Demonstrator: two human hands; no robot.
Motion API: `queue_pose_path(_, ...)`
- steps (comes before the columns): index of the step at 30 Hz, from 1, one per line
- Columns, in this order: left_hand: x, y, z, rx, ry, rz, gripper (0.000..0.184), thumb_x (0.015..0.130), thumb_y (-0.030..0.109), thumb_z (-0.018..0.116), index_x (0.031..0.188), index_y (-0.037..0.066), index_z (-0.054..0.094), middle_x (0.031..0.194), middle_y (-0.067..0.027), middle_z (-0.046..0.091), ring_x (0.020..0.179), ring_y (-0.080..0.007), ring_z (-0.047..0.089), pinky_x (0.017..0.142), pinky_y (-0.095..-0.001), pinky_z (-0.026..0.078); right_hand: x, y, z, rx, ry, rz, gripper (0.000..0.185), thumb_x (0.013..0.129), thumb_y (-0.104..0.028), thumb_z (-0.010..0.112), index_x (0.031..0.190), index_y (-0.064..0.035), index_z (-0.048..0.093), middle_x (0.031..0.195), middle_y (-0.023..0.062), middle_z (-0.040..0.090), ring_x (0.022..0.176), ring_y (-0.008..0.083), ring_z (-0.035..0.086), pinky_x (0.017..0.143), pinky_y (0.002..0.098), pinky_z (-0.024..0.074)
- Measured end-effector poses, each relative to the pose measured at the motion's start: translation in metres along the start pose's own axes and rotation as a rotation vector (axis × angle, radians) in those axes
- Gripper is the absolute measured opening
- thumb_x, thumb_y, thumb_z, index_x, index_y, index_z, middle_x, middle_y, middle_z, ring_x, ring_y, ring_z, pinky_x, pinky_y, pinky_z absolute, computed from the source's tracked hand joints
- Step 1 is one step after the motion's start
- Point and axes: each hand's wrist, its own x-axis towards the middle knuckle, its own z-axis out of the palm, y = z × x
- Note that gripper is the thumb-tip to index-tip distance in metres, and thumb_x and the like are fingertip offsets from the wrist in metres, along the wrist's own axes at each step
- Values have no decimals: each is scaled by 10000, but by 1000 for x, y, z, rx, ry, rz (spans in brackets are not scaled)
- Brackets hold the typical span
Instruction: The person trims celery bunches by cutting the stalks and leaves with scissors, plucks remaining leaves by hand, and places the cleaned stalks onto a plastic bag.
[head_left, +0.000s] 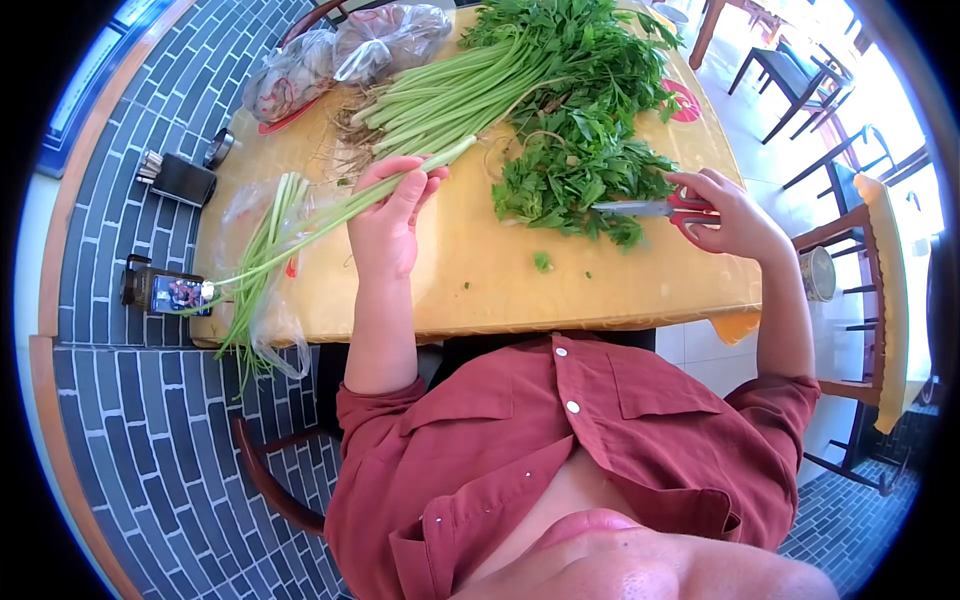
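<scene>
My left hand is closed around a few pale green celery stalks, their thick ends pointing up to the right. The thin ends reach down left over a bundle of trimmed celery stalks lying on a clear plastic bag. In my right hand is a pair of scissors with red handles. Its blades point left, against the cut celery leaves. Beyond both hands lies a large heap of whole celery, roots to the left and leaves to the right.
Filled plastic bags sit at the back left of the yellow-covered table. A phone and a dark chopstick holder are along the brick wall. A red round object lies at the right edge. Chairs stand beyond.
</scene>
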Motion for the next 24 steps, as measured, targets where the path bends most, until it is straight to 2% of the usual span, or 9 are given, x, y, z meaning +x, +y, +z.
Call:
queue_pose_path(3,-3,-2,6,4,58,21,156,829,-1,629,977,-21,582,964,-133,626,854,-240,648,779,-280,539,6,8,0,-55,-4,-174,573,729,0,663,1268,-98,495,867,64,576,778,167,584,679,265,502)
queue_pose_path(6,-4,-6,14,7,55,53,153,832,0,626,976,-23,581,968,-133,620,860,-241,647,779,-281,538,18,-8,9,91,27,41,502,795,-102,662,1268,-120,495,812,46,597,712,143,559,647,259,463)
queue_pose_path(9,-5,-13,23,15,25,81,141,838,1,620,971,-23,583,974,-133,614,862,-241,646,780,-282,536,28,-27,11,598,-122,229,434,863,-92,573,1281,-68,457,808,44,626,646,77,526,559,214,429)
queue_pose_path(10,-5,-15,26,16,25,94,137,839,2,618,969,-23,583,980,-133,611,861,-241,645,779,-283,534,32,-29,15,616,-178,133,388,925,-187,493,1285,-58,424,838,31,598,627,50,475,535,191,393)
queue_pose_path(13,-9,-17,35,21,16,138,126,844,0,612,964,-22,584,993,-137,604,860,-238,645,777,-284,530,34,-50,16,641,-279,38,426,932,-352,489,1276,-106,436,817,3,562,660,57,491,577,202,406)
queue_pose_path(14,-10,-17,38,23,12,152,122,845,-1,610,963,-22,584,997,-138,602,859,-237,644,776,-284,528,37,-51,22,680,-296,34,451,926,-424,471,1253,-116,437,810,-4,539,635,56,466,546,197,394)
queue_pose_path(18,-15,-25,41,56,-23,159,124,849,-21,591,971,-16,569,1009,-140,603,876,-241,642,786,-289,535,43,-68,39,874,-335,160,430,921,-446,478,1201,-119,464,779,-17,490,603,50,435,485,195,367)
queue_pose_path(21,-21,-31,47,98,-53,168,99,850,-24,593,948,-23,579,1007,-147,595,860,-227,644,768,-283,530,44,-82,46,887,-331,210,399,974,-378,393,1219,-64,419,767,-20,451,604,37,439,483,173,375)
queue_pose_path(24,-25,-34,50,180,-100,201,104,840,-43,596,941,-33,575,1008,-151,593,858,-222,646,764,-279,534,43,-87,50,914,-308,252,383,976,-375,393,1204,-70,432,745,-26,435,591,39,438,470,175,372)
